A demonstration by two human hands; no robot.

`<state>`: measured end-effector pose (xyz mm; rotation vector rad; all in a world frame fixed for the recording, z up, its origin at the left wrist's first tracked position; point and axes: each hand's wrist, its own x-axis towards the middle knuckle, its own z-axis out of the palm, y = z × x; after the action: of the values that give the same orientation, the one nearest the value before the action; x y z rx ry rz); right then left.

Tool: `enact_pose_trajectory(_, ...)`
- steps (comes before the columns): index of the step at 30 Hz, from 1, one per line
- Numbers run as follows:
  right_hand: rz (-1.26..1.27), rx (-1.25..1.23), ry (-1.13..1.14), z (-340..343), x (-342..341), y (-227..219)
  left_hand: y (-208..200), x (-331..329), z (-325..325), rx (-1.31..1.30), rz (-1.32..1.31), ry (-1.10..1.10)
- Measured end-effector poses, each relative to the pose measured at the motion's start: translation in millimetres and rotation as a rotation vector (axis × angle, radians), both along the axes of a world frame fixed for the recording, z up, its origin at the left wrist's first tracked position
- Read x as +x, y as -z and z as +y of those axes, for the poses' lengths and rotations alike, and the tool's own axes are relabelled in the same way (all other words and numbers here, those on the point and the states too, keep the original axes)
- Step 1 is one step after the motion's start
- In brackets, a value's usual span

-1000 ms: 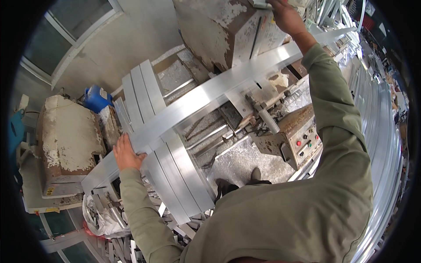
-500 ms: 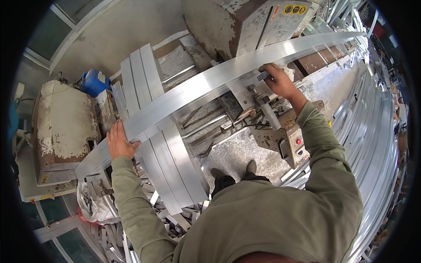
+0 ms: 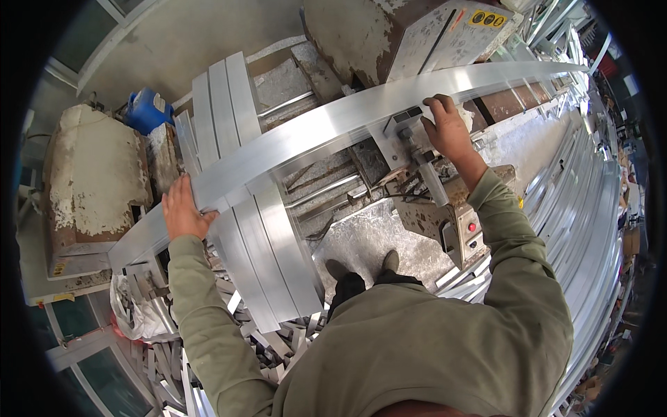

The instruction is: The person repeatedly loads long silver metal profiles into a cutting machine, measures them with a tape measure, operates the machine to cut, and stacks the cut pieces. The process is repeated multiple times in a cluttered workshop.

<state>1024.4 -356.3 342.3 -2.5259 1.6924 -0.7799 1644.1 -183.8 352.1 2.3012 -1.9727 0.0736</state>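
A long silver aluminium profile (image 3: 306,128) stretches from the lower left to the far upper right across a saw machine. My left hand (image 3: 186,210) grips it near its left end, fingers laid over the top and thumb apart at the near side. Beside the near edge, further right, my right hand (image 3: 450,131) has its fingers and thumb parted, with nothing visible between them. Just left of its fingertips is a small dark block (image 3: 408,115) on a metal clamp plate. A cylindrical clamp (image 3: 432,179) points toward me below that hand.
Several flat aluminium strips (image 3: 257,257) lie crosswise under the profile. Saw housings stand at left (image 3: 101,174) and upper right (image 3: 368,42). A control box (image 3: 462,226) with a red button is near my right arm. Offcuts (image 3: 278,347) litter the floor; long profiles (image 3: 570,208) are stacked at right.
My right hand has let go of the small dark block and sits slightly right of it. My left hand remains on the profile. The whole view has shifted slightly.
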Motion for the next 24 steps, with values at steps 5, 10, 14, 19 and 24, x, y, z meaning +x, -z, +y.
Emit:
enact_pose_trajectory(5,-0.046,-0.013,0.02,9.6,-24.8,5.0,2.0,2.1,-9.5,0.006,-0.01,0.026)
enact_pose_trajectory(10,-0.185,0.132,0.292,64.8,-136.3,16.8,31.4,26.2,-2.4,-0.024,-0.071,0.091)
enact_pose_trajectory(14,0.006,0.482,0.709,185.8,-258.2,86.9,40.2,34.4,-6.5,-0.069,-0.079,0.155)
enact_pose_trajectory(19,0.089,0.825,0.717,338.3,-289.2,180.5,32.2,26.0,-5.6,-0.044,-0.077,0.128)
enact_pose_trajectory(24,0.069,0.777,0.585,345.8,-253.0,197.3,30.9,26.6,-7.3,-0.036,-0.116,0.104)
